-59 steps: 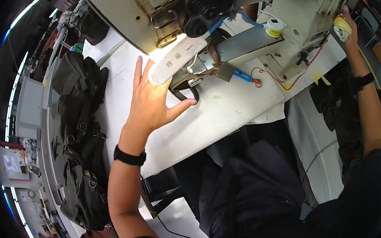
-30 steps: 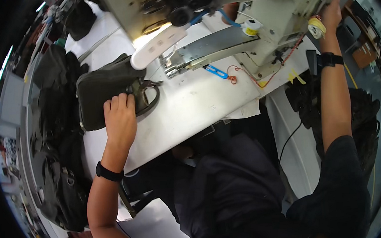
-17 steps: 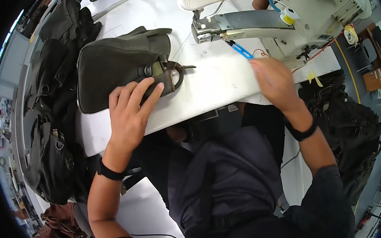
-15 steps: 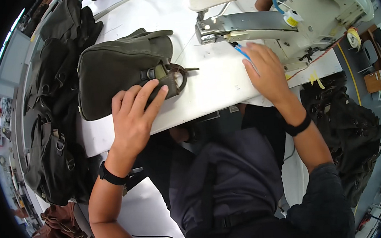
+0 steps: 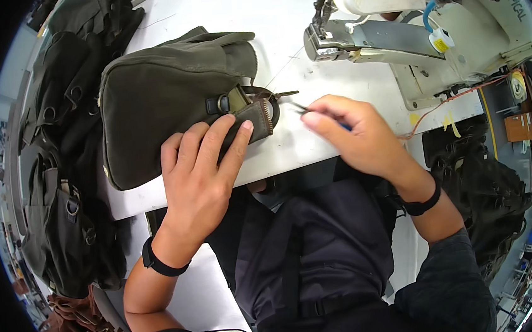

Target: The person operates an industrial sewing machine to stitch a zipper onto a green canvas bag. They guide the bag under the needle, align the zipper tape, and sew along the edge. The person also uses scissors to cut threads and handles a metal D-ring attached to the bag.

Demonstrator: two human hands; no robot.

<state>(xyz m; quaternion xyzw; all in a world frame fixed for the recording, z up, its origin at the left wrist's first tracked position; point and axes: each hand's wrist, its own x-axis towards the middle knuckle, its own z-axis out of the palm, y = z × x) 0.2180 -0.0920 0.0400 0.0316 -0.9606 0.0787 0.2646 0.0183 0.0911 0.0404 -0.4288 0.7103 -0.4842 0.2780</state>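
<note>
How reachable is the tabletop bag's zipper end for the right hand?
Probably yes: the right hand, holding a small tool, is close to the zipper end, with no large obstruction between; only the thin dark loop beside it might slightly obstruct.

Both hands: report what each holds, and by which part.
The right hand holds a slim tool by its blue handle; the left hand lies on the dark bag; whether it grips cannot be told.
</note>
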